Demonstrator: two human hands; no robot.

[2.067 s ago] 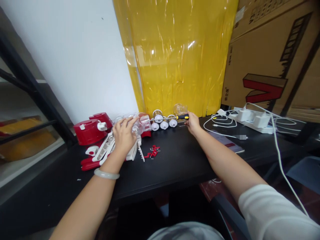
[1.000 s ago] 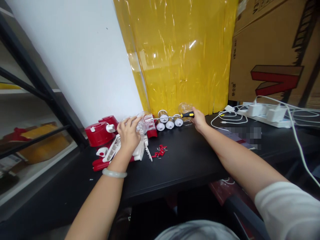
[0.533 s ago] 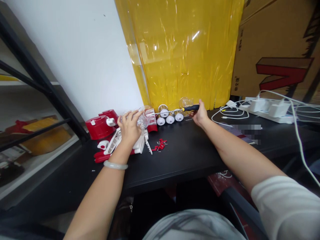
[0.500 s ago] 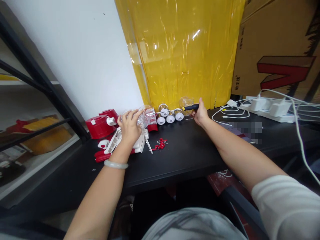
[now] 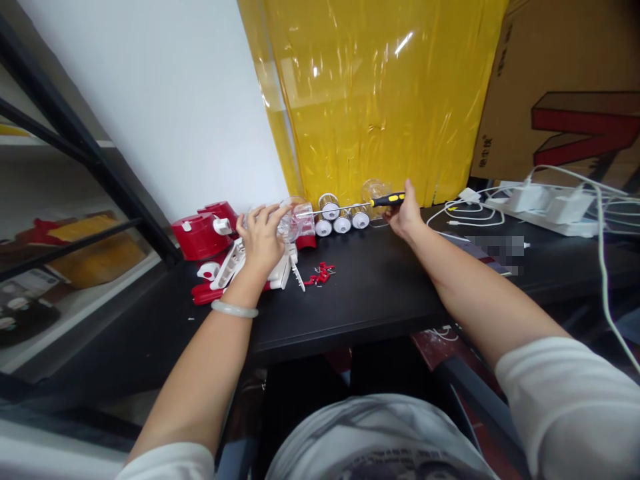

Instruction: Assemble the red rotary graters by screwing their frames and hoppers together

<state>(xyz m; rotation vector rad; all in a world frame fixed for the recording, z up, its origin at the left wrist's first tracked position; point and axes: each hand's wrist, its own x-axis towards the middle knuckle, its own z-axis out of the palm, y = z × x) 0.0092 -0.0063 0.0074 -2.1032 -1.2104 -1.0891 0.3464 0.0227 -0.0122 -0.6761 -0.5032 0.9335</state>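
My left hand (image 5: pixel 263 235) is wrapped over a clear plastic part (image 5: pixel 295 221), holding it above the white and red pieces. In my right hand (image 5: pixel 404 212) is a screwdriver (image 5: pixel 389 200) with a black and yellow handle, its long shaft pointing left to the clear part. Where the tip meets the part is too small to tell. Several small cylinders (image 5: pixel 342 224) with white ends are stacked behind the shaft. A red housing (image 5: pixel 201 237) stands left of my left hand, with white plastic pieces (image 5: pixel 281 272) below the hand. Small red parts and screws (image 5: pixel 321 274) lie on the black table (image 5: pixel 350 300).
A white power strip (image 5: pixel 555 212) with chargers and cables is at the right, near a flat dark item (image 5: pixel 475 250). Yellow plastic sheeting (image 5: pixel 380 87) and a cardboard box (image 5: pixel 525 60) stand behind. Shelving with a black frame (image 5: pixel 60 73) is at the left.
The screwdriver handle has turned, now showing yellow patches. My right thumb points up a little more. The view has shifted slightly; my left hand stays on the clear part.
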